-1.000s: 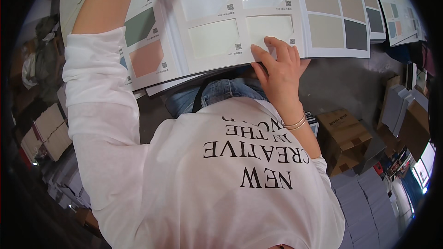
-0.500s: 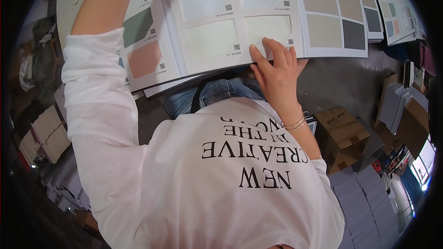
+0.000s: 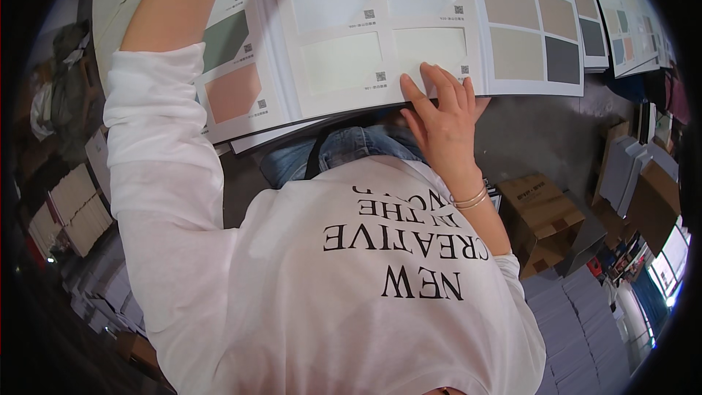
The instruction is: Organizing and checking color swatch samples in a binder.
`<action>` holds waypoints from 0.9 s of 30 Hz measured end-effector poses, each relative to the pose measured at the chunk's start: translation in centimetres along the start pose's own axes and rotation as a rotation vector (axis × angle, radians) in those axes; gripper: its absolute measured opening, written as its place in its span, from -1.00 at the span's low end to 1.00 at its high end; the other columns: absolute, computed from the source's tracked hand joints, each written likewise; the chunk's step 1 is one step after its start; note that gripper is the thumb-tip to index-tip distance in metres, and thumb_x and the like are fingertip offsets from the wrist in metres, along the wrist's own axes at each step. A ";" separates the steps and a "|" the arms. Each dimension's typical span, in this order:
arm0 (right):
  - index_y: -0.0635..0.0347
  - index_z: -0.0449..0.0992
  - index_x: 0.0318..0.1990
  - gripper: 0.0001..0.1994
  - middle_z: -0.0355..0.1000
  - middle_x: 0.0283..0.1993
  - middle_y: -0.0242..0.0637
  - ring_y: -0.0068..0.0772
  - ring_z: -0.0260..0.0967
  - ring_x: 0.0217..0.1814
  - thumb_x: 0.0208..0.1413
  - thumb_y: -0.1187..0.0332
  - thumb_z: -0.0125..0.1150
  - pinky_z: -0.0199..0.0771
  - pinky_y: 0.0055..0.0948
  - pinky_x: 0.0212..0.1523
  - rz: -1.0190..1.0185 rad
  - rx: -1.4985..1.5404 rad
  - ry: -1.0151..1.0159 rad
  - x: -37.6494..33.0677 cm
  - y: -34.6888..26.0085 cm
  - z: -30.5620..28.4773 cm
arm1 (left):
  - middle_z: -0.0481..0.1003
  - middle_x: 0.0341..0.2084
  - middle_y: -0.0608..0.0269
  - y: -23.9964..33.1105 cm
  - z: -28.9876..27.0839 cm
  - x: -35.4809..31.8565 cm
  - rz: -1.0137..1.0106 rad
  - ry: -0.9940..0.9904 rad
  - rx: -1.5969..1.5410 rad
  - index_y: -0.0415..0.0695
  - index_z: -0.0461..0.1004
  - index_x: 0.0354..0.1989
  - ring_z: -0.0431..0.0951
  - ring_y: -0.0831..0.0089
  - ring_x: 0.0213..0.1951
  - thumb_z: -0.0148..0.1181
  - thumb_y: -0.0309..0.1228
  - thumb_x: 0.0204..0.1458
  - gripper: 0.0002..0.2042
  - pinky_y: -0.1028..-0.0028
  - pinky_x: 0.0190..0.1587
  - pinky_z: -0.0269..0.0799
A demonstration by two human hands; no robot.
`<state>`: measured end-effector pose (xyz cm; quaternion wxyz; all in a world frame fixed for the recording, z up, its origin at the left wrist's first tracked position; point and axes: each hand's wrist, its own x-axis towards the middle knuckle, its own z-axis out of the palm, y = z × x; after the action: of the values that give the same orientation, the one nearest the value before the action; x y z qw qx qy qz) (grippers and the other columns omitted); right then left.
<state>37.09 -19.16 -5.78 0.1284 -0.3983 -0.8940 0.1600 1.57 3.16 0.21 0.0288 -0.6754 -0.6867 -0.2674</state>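
Note:
A large color sample book [image 3: 333, 105] lies open at the top of the view. Its middle page has cut-out windows over white and pale swatches, with a small code square beside each. On the page to the left sit a green swatch [image 3: 225, 42] and a salmon swatch [image 3: 232, 93]. My right hand [image 3: 447, 121] rests on the near edge of the middle page, fingers spread over the lower right window and thumb down by the edge. My left forearm reaches up across the book's left side; that hand is beyond the upper edge.
More sample boards [image 3: 621, 22] with colored patches lie to the right. A cardboard box [image 3: 540, 208] stands below the table's right side, near stacks of grey boards [image 3: 574, 322]. Piled sheets [image 3: 79, 208] are at the left.
The whole scene has shifted slightly right and down in the view. My right hand keeps its place on the page edge.

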 end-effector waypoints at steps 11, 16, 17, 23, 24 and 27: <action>0.00 0.49 0.20 -0.43 0.33 0.33 -0.37 -0.31 0.20 0.43 -0.05 0.20 0.43 -0.06 0.21 0.46 -0.202 0.098 -0.045 2.4 -3.5 1.0 | 0.65 -0.31 0.05 0.0 0.0 -0.3 -0.029 -0.027 -0.047 -0.15 0.68 -0.25 0.66 0.20 -0.26 0.45 -0.31 -0.12 -0.73 0.31 -0.18 0.53; 0.05 0.53 0.11 -0.53 0.35 0.30 -0.38 -0.32 0.22 0.41 -0.01 0.24 0.41 -0.07 0.20 0.47 -0.296 0.130 -0.119 4.2 -4.9 2.7 | 0.64 -0.33 0.06 -0.3 0.5 -0.3 0.005 0.005 -0.008 -0.14 0.68 -0.28 0.64 0.17 -0.26 0.45 -0.29 -0.13 -0.74 0.29 -0.19 0.52; 0.01 0.54 0.08 -0.55 0.37 0.28 -0.40 -0.34 0.25 0.39 -0.02 0.26 0.43 -0.02 0.17 0.45 -0.292 0.123 -0.114 4.2 -5.0 2.8 | 0.63 -0.35 0.06 -0.4 0.7 -0.3 0.032 0.015 -0.007 -0.14 0.67 -0.30 0.64 0.15 -0.26 0.45 -0.28 -0.14 -0.75 0.28 -0.20 0.51; -0.07 0.55 0.05 -0.57 0.38 0.27 -0.42 -0.36 0.28 0.37 -0.05 0.30 0.45 0.05 0.13 0.41 -0.289 0.120 -0.088 3.9 -4.9 3.3 | 0.62 -0.36 0.07 -0.5 0.7 -0.1 0.055 0.034 0.011 -0.13 0.67 -0.33 0.63 0.13 -0.27 0.45 -0.27 -0.15 -0.76 0.25 -0.20 0.51; -0.08 0.56 0.04 -0.57 0.38 0.27 -0.42 -0.36 0.28 0.37 -0.06 0.31 0.45 0.05 0.12 0.40 -0.287 0.130 -0.082 3.9 -4.9 3.5 | 0.62 -0.36 0.07 -0.6 0.8 -0.1 0.049 0.027 0.022 -0.13 0.67 -0.33 0.63 0.12 -0.27 0.45 -0.27 -0.15 -0.76 0.24 -0.20 0.51; -0.01 0.58 0.04 -0.61 0.37 0.29 -0.37 -0.32 0.23 0.40 0.00 0.29 0.40 0.01 0.20 0.42 -0.291 0.145 -0.108 4.0 -4.8 3.5 | 0.62 -0.36 0.06 -1.0 0.9 -0.2 0.059 0.036 0.030 -0.13 0.67 -0.33 0.63 0.12 -0.26 0.44 -0.26 -0.14 -0.75 0.24 -0.19 0.51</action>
<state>30.02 -19.87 -6.68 0.1303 -0.2454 -0.9339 0.2251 0.94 3.45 -0.96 0.0593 -0.6899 -0.6698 -0.2682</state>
